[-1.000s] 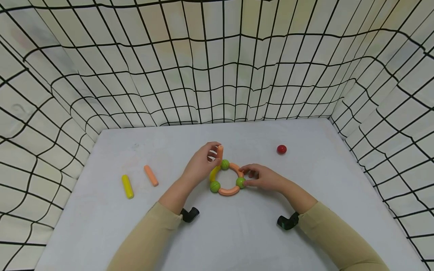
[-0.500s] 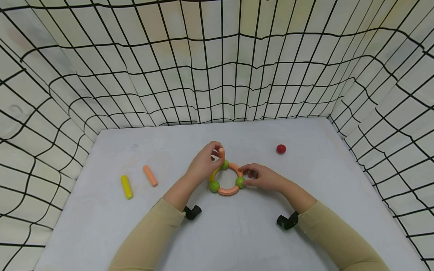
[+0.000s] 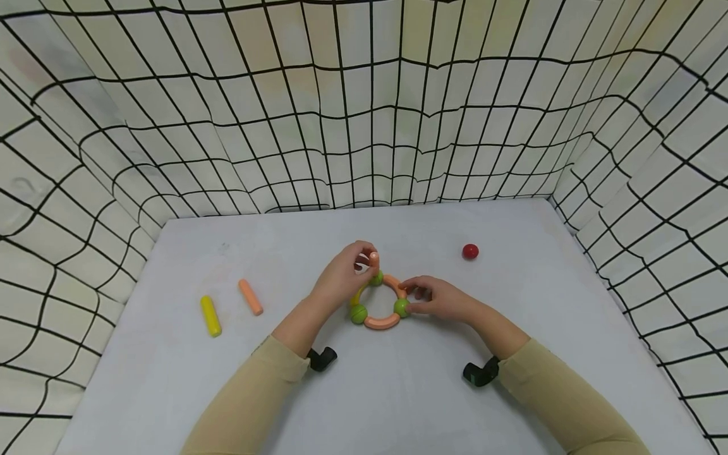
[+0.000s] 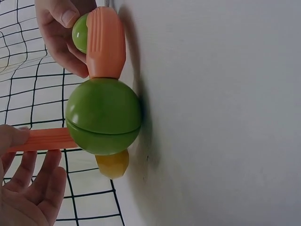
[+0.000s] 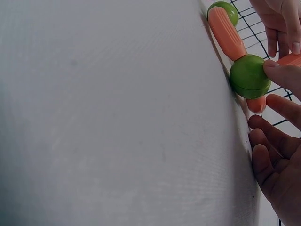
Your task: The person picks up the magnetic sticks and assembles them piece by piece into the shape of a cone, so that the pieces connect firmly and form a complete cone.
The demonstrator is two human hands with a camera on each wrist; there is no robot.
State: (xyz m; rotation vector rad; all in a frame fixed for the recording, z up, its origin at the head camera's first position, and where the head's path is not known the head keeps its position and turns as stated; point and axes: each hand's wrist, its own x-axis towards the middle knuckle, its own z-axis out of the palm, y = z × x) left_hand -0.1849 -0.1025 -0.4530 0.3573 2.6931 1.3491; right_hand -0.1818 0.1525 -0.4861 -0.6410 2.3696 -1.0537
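A toy ring of green balls joined by curved orange and yellow pieces [image 3: 382, 323] lies on the white table [image 3: 392, 392]. My left hand [image 3: 340, 275] pinches a straight orange stick [image 3: 374, 260], which stands up over the ring's far green ball [image 3: 376, 278]. In the left wrist view that stick [image 4: 49, 140] sits between thumb and fingers; a nearer green ball [image 4: 103, 115] hides its lower end. My right hand [image 3: 443, 300] holds the ring's right side, its thumb on the right green ball [image 5: 249, 76] and its index finger by the curved orange piece.
A yellow stick [image 3: 211, 316] and another orange stick [image 3: 250, 297] lie on the table to the left. A red ball [image 3: 470, 251] sits at the back right. Black netting [image 3: 364, 148] in front of white walls surrounds the table's back and sides.
My left hand has shifted slightly to the right, and the upright orange stick has moved with it and tilted a little. The right hand keeps its place on the ring.
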